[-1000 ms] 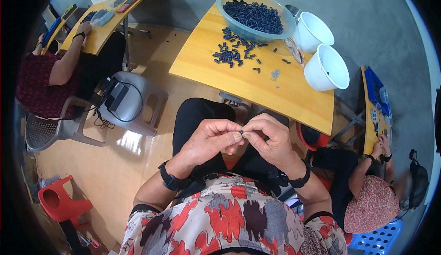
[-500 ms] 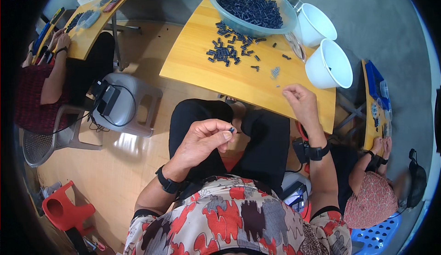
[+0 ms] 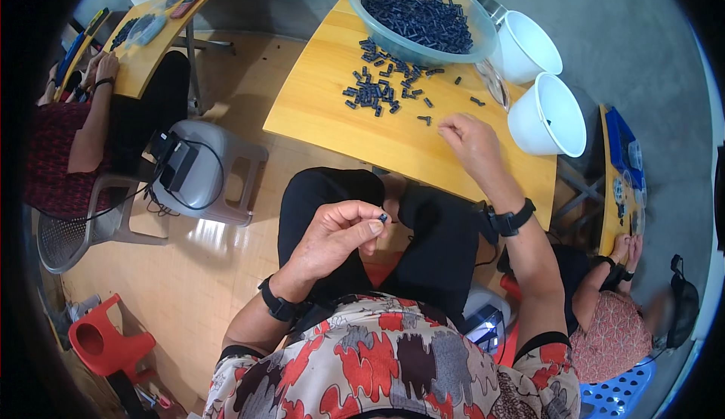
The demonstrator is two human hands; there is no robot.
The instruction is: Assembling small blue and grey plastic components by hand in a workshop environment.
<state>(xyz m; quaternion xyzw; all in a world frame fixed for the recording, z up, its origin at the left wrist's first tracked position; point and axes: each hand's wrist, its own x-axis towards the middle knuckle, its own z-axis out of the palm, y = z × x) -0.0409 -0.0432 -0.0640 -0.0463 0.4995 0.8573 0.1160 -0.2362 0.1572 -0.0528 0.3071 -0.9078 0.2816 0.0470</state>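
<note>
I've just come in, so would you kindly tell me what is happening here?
A person pinches a small dark part in the left hand. The right hand is over the table, right of some loose dark pieces. Beyond stand a basin heaped with more and two white buckets.

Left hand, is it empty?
No, the left hand holds a small dark part in a pinch grip.
</note>
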